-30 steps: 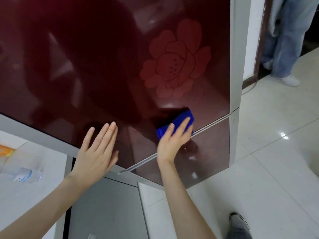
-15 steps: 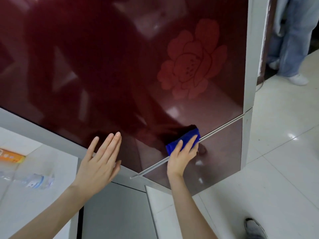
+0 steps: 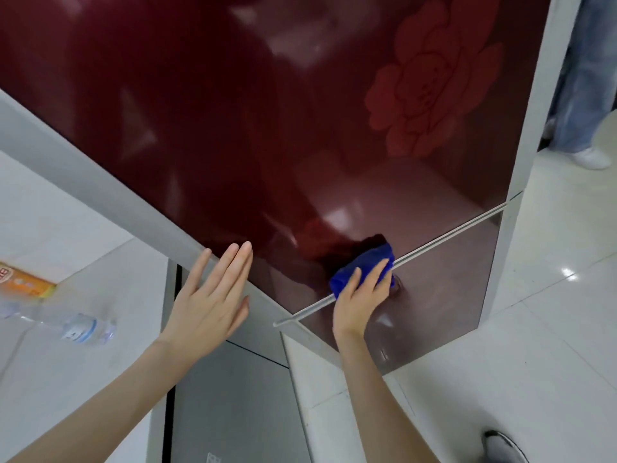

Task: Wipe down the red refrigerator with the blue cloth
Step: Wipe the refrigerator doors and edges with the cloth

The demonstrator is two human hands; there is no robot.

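- Red refrigerator (image 3: 233,128): glossy dark-red front that fills most of the view, with a grey border down its left and right edges. The panel mirrors the room.
- Floor (image 3: 551,329): pale glossy tiles to the right of and below the refrigerator.
- Tabletop (image 3: 50,212): white surface at the left, beside the refrigerator.
- Bystander (image 3: 581,78): legs in light blue jeans at the top right, behind the refrigerator's right edge, with a white shoe (image 3: 591,158) on the tiles.
- Flower motif (image 3: 430,85): large, lighter red, on the upper right of the upper door.
- Silver strip (image 3: 444,242): runs diagonally along the seam between the upper and lower doors.
- Left hand (image 3: 210,302): grip open, fingers straight and together, holding nothing. Fingertips lie over the line where the grey border meets the red panel. Contact cannot be told.
- Right hand (image 3: 359,295): grip open, fingers stretched out over the cloth and pressing it to the door. Thumb hidden.
- Plastic bottle (image 3: 76,327): clear, lying on its side on the tabletop.
- Blue cloth (image 3: 364,265): bunched under the right fingers at the bottom of the upper door, touching the silver strip.
- Orange box (image 3: 23,279): at the left frame edge, just beside the bottle.
- Dark shoe (image 3: 504,446): bottom right, on the tiles.
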